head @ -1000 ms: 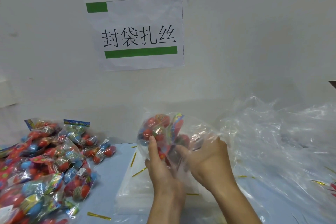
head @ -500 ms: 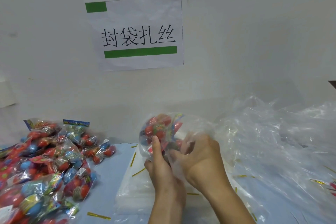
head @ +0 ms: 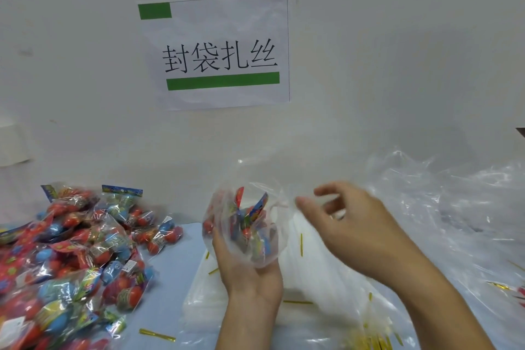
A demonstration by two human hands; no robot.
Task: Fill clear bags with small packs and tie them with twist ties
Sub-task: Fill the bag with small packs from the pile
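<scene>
One filled bag (head: 250,230) in left hand (head: 250,273)

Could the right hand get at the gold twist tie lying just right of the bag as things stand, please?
Probably yes: the right hand is free, fingers loose, and the twist tie lies uncovered just below it, beside the filled bag in the left hand.

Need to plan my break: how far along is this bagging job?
Done: nothing visibly tied. In hand: the left hand cradles a filled clear bag, neck untied; the right hand is off it. Left: a gold twist tie on it, then the pile of packs.
</scene>
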